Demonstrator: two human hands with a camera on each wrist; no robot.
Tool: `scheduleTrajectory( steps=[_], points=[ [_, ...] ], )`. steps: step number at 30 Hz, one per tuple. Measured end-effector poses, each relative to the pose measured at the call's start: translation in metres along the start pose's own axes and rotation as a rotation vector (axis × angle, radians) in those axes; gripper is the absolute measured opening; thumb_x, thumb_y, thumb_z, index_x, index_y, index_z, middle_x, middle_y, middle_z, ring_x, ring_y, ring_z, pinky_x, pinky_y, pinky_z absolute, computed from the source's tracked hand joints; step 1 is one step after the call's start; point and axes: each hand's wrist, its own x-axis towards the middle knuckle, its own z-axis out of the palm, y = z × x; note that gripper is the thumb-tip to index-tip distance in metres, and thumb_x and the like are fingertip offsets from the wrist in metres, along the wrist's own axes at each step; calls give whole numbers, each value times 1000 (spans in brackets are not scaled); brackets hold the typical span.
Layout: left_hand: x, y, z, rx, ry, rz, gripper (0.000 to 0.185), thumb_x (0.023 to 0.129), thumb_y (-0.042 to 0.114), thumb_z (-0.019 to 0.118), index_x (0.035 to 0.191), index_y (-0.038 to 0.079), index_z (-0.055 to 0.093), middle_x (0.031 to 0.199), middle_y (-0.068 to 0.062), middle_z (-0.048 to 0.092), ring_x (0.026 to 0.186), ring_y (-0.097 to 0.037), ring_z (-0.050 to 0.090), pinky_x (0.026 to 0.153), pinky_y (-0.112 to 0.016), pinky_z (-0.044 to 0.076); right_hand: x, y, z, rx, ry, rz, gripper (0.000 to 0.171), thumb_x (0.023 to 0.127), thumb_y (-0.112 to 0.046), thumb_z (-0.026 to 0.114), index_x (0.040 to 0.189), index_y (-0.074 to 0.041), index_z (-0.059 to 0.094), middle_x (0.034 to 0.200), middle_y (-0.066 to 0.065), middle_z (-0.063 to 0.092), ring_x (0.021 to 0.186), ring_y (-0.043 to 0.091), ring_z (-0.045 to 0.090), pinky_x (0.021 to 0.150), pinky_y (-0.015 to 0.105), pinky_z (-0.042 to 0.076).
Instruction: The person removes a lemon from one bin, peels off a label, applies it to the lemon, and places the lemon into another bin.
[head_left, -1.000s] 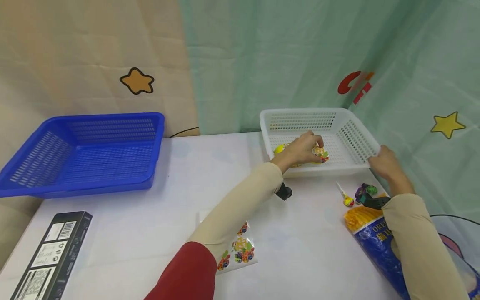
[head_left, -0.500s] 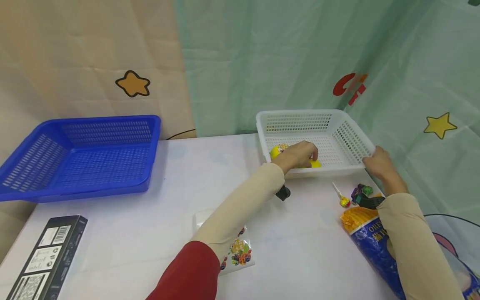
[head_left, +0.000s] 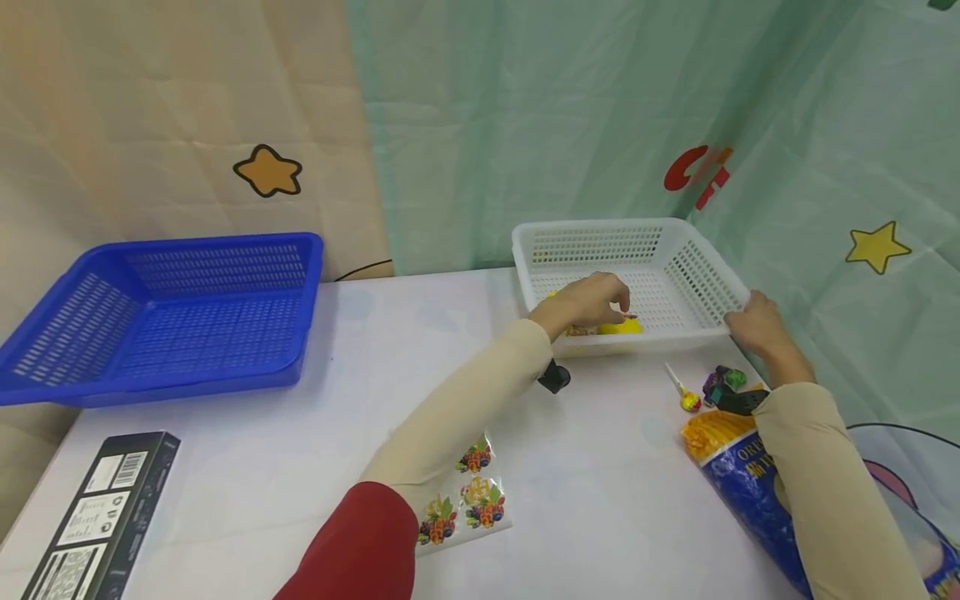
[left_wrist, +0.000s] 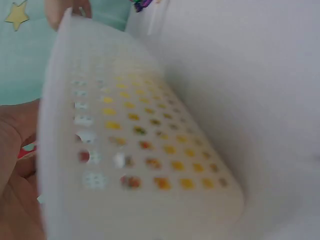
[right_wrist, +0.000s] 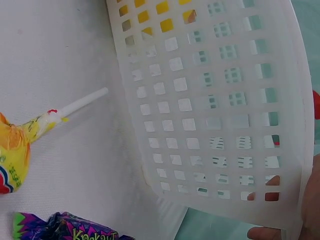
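Observation:
My left hand (head_left: 588, 300) is inside the near side of the white basket (head_left: 705, 333), with its thumb and fingers bent together. At its fingertips a thin fruit-printed piece (head_left: 630, 316) shows edge-on, pinched and mostly hidden by the hand. Just under it lies a yellow item (head_left: 621, 327). In the left wrist view, yellow and fruit-coloured print (left_wrist: 152, 162) shows through the basket's holes. My right hand (head_left: 761, 329) grips the basket's near right corner; in the right wrist view its fingers (right_wrist: 265, 233) wrap that rim.
A lollipop (head_left: 686, 396) and a purple-wrapped candy (right_wrist: 70, 227) lie before the basket. A blue and yellow bag (head_left: 750, 483) is under my right forearm. A fruit-print sheet (head_left: 480, 500) lies near my left sleeve. The blue basket (head_left: 300, 358) and a black box (head_left: 105, 508) stand left.
My left hand went lower into the basket, then rose slightly and moved a little left; the fruit print seen earlier at its fingers now shows only as a thin edge. The right hand keeps its grip.

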Motion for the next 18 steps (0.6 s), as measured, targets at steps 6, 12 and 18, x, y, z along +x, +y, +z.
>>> scheduleTrajectory(
  steps=[6, 12, 18],
  points=[
    [-42, -18, -34, -8, 83, 54, 28, 98, 23, 62, 122, 9, 66, 130, -4, 59, 117, -18, 54, 96, -26, 44, 3, 2, 1, 7, -3, -22, 54, 91, -8, 37, 129, 28, 26, 107, 41, 42, 91, 49, 49, 75, 60, 44],
    [-104, -55, -71, -28, 198, -13, 31, 97, 22, 63, 125, 6, 64, 130, -8, 56, 120, -23, 52, 99, -33, 43, 8, 3, 2, 19, 14, -21, 54, 88, -8, 37, 127, 28, 27, 107, 41, 42, 89, 48, 48, 76, 62, 44],
    [-193, -103, -93, -119, 324, -126, 44, 99, 24, 59, 137, 2, 52, 143, -13, 47, 133, -30, 42, 109, -44, 36, 3, 4, 0, 19, -8, -21, 52, 91, -9, 37, 127, 28, 25, 105, 41, 40, 89, 49, 47, 73, 59, 44]
  ],
)
